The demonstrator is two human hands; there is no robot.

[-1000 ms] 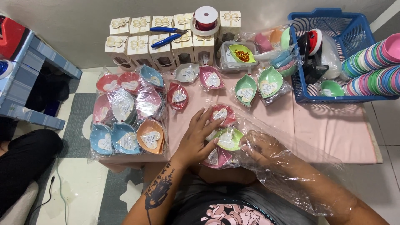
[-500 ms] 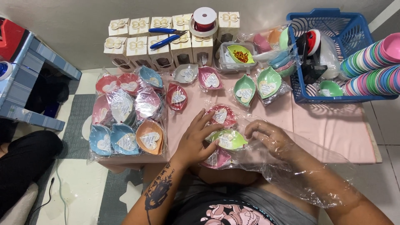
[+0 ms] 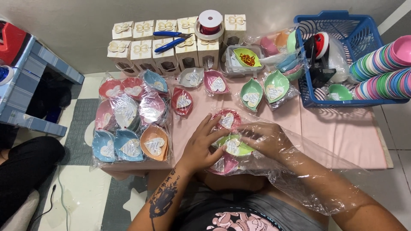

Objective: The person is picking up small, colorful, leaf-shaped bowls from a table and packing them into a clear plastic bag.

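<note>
Bright, even indoor light, soft faint shadows under the gift boxes (image 3: 173, 40), white glare on the clear plastic bag (image 3: 308, 171) below them, sharp focus, slight bending at frame edges

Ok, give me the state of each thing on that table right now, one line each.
left hand: pressed flat on the dishes, fingers spread
right hand: inside the clear plastic bag, on the green dish
green dish: partly in the bag, heart tag on top
wrapped dishes: bagged, piled at left
blue basket: open, part filled
ribbon spool: upright on the boxes
</note>
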